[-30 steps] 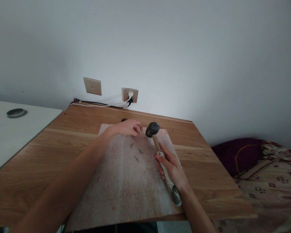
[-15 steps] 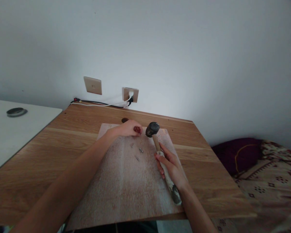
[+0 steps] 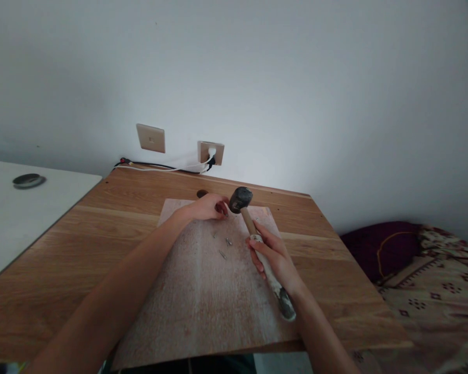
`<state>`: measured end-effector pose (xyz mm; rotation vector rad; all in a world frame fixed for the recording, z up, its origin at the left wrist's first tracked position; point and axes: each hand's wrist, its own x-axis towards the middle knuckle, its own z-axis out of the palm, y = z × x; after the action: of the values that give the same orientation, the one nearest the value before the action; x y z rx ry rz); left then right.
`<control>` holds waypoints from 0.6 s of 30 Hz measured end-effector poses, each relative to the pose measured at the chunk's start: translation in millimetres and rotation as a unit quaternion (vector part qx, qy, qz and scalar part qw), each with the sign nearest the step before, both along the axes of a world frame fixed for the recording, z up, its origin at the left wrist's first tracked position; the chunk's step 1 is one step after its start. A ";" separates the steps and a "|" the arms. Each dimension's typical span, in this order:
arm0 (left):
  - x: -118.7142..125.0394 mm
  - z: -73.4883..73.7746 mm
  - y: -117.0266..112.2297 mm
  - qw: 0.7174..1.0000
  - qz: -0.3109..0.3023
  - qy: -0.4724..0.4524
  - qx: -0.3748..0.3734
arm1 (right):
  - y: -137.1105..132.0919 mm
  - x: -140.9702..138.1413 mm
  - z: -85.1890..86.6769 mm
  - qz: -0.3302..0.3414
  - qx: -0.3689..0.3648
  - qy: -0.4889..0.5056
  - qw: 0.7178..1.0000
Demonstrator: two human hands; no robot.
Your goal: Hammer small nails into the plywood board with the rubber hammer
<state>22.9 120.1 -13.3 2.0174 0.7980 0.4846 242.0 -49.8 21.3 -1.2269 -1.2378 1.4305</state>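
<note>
The right hand [image 3: 275,257] is wrapped firmly round a hammer with a blunt black head and a pale, white-smeared wooden handle [image 3: 241,199], and its head has risen slightly and shifted towards the left hand [image 3: 208,206] over the last half second. That hand has barely moved: its fingers curl close together low over the far part of a whitish, worn rectangular wooden board [image 3: 203,291] (whether they pinch a nail is too small to tell). The hammer head now hangs just beside those fingertips, so both hands work at one spot. Nearer the person, a few small silver metal nails [image 3: 228,242] lie loose on the board, itself flat on the brown wood-grain tabletop [image 3: 113,228].
</note>
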 end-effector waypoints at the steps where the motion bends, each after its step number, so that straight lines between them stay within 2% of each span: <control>1: 0.4 -0.9 0.2 1.000 0.003 -0.001 -0.002 | 0.4 -1.8 -0.3 -0.001 0.001 -0.002 1.000; 9: 1.8 -7.3 2.9 1.000 0.012 -0.018 -0.003 | -5.0 -6.2 -9.2 0.007 -0.006 -0.011 1.000; 18: 0.2 -3.3 0.1 1.000 0.028 -0.006 -0.001 | -5.9 -5.3 -16.8 0.013 -0.009 -0.031 0.999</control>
<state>23.0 120.2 -16.7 1.9929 0.8486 0.5269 236.7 -55.8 4.5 -1.2808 -1.2898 1.4333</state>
